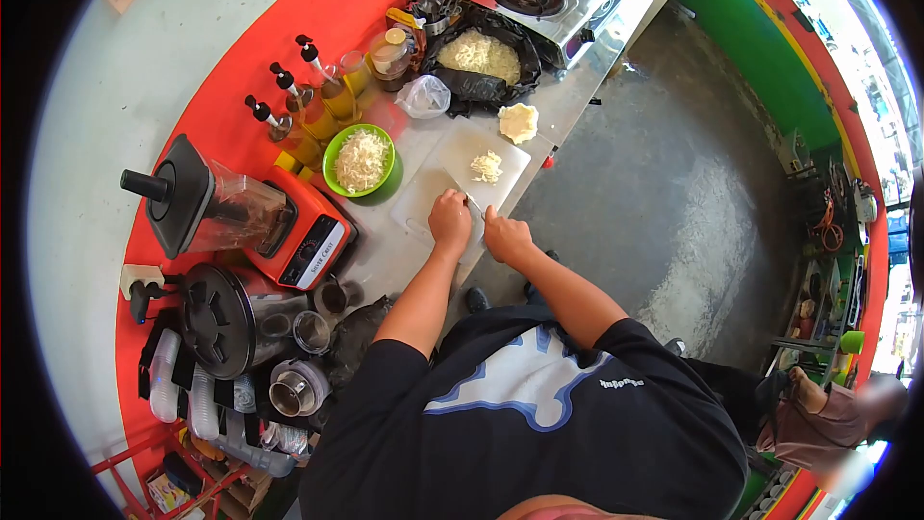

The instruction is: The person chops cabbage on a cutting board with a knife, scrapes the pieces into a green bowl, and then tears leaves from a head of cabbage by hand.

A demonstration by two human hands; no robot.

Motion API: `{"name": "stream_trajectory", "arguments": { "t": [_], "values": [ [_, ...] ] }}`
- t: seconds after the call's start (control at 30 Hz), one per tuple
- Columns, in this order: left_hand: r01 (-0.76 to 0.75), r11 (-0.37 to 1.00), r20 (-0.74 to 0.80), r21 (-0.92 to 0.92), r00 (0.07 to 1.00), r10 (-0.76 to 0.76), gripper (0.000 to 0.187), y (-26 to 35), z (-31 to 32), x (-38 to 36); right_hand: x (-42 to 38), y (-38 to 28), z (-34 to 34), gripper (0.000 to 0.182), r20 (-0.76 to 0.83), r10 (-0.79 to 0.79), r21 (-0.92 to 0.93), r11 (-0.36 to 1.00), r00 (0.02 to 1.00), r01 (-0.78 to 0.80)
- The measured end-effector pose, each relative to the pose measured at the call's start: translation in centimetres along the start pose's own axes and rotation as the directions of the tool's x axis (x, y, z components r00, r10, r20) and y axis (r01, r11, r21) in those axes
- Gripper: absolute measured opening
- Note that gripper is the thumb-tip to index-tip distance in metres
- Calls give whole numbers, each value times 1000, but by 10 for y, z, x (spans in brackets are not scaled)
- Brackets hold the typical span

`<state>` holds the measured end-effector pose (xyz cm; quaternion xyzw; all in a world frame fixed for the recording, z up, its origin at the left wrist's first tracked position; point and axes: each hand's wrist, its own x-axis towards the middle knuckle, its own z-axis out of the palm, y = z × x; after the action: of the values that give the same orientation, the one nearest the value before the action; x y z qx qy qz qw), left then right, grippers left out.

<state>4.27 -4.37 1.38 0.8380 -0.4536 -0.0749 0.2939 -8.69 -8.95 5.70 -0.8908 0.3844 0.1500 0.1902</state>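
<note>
Work at a counter (pixel 563 89), seen from above. The right hand (pixel 507 235) is closed around the handle of a knife (pixel 477 205), whose blade points toward the left hand (pixel 449 222). The left hand has its fingers curled in beside the blade; whether they grip anything cannot be told. Both hands lie at the near end of a white cutting board (pixel 450 146). A pale chopped heap (pixel 486 167) sits toward the board's right edge. A green bowl (pixel 393 179) of white shreds stands beyond the board's left edge; a pale, flat piece (pixel 518 122) lies near the counter's front edge.
</note>
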Motion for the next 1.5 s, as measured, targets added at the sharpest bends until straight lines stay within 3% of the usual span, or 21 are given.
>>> {"name": "stream_trajectory", "arguments": {
  "t": [0.6,0.77,1.0,1.2,1.37,1.5],
  "values": [
    [-9,1000,-23,-29,1000,9,14,0,2,0,10,2,2,26,-4,5,15,1000,1000,-5],
    [46,999,19,-3,999,-46,15,-2,2,2,7,-1,-12,25,97,-38,-61,997,995,44],
    [-6,998,-35,-61,999,4,13,-6,4,-2,15,2,-1,31,79,22,11,1000,997,-23],
    [15,999,0,-48,1000,-15,13,-5,1,-2,9,-1,-15,30,146,-25,-49,998,989,33],
    [-15,992,-93,-124,996,4,11,-6,2,-2,13,1,3,35,66,11,16,1000,998,-12],
    [-11,993,-68,-119,998,3,11,-9,5,-2,13,0,-9,35,101,-13,-8,1000,995,14]
  ]
}}
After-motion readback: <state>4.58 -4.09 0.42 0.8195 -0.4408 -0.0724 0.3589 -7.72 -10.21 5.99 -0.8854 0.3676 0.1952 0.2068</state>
